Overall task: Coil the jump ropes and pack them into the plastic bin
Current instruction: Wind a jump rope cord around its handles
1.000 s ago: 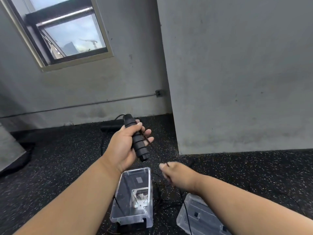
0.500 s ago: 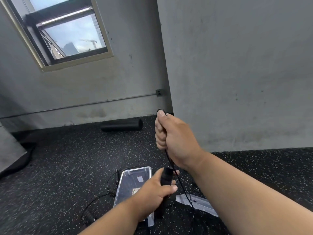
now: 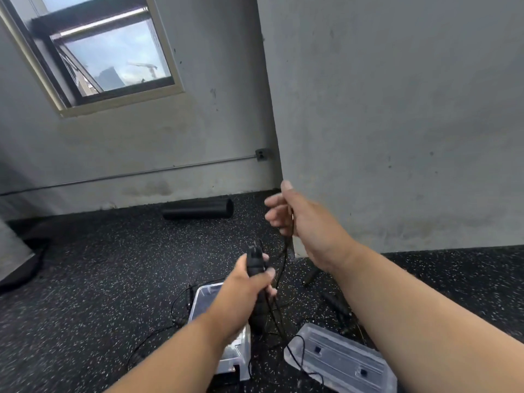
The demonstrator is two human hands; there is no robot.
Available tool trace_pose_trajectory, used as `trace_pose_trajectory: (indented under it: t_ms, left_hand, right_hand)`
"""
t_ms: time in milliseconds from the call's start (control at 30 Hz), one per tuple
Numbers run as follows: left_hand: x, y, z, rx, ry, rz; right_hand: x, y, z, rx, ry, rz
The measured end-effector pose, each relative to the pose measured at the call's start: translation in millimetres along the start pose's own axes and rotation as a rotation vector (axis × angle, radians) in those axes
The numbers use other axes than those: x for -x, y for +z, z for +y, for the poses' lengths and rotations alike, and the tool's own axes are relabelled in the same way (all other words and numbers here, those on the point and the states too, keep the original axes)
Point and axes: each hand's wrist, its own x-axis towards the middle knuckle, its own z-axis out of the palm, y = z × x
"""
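Observation:
My left hand (image 3: 246, 293) grips the black ribbed handle (image 3: 256, 282) of a jump rope, held upright above the clear plastic bin (image 3: 202, 300) on the floor. My right hand (image 3: 297, 219) is raised higher, to the right; its fingers are loosely spread and the thin black rope cord (image 3: 285, 252) hangs down from its palm towards the handle. More black cord (image 3: 181, 302) lies in loops on the floor around the bin. Another black handle (image 3: 336, 303) lies on the floor to the right.
The bin's clear lid (image 3: 338, 357) lies on the speckled black floor at the lower right. A black foam roller (image 3: 198, 209) lies by the back wall. A grey concrete pillar (image 3: 397, 123) stands close on the right. A dark mat edge (image 3: 19, 268) shows at far left.
My right hand rose from low near the bin to above the handle, pulling the cord up, then its fist loosened. My left hand dropped with the handle to just over the bin.

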Motion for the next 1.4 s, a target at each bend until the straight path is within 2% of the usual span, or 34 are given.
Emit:
trace_pose_trajectory:
  t_ms: [133, 200, 267, 333, 367, 433, 500, 633, 733, 933, 1100, 1233, 1333, 1400]
  left_hand:
    - [-8.9, -8.2, 40.4, 0.159, 0.109, 0.050]
    - [-10.7, -10.6, 56.5, 0.211, 0.152, 0.070]
    - [-11.2, -14.0, 67.7, 0.237, 0.182, 0.077]
    - [-11.3, -19.2, 75.6, 0.256, 0.199, 0.081]
    - [-10.0, -21.8, 79.3, 0.265, 0.209, 0.088]
    - [-6.3, -27.8, 84.1, 0.290, 0.235, 0.111]
    - [-0.9, -34.6, 83.0, 0.297, 0.247, 0.143]
    - [10.2, -37.0, 59.4, 0.189, 0.110, 0.091]
    - [15.8, -27.9, 30.6, 0.047, -0.019, 0.005]
    - [13.8, -7.5, -9.4, -0.280, -0.086, -0.057]
    - [7.9, 2.4, -3.0, -0.337, 0.027, 0.029]
    - [-0.9, -4.8, 19.9, -0.250, 0.072, 0.130]
    - [-8.4, -15.1, 42.0, -0.061, 0.121, 0.142]
    - [-15.1, -19.7, 56.0, 0.005, 0.175, 0.172]
  right_hand:
    - [8.4, -8.2, 52.7, 0.082, 0.105, -0.025]
    - [12.4, -8.8, 75.2, 0.100, 0.186, -0.186]
    - [19.0, -6.0, 87.5, 0.220, 0.298, -0.441]
    - [25.7, -2.6, 95.4, 0.482, 0.309, -0.656]
    - [27.4, -1.1, 99.0, 0.611, 0.263, -0.705]
    - [28.9, 2.6, 98.0, 0.752, 0.170, -0.647]
    - [26.4, 4.2, 88.3, 0.724, 0.102, -0.465]
    - [18.9, 9.5, 54.7, 0.353, 0.030, -0.111]
    - [13.3, 14.6, 27.1, 0.116, -0.020, 0.034]
    - [11.1, 25.9, -0.7, -0.179, -0.106, 0.003]
    - [5.9, 24.0, -16.2, -0.269, -0.166, -0.022]
    - [1.2, 9.2, -6.6, -0.282, -0.138, 0.010]
    - [-1.7, -3.5, 10.1, -0.104, -0.083, 0.044]
    - [-2.0, -10.0, 30.3, 0.036, 0.060, 0.004]
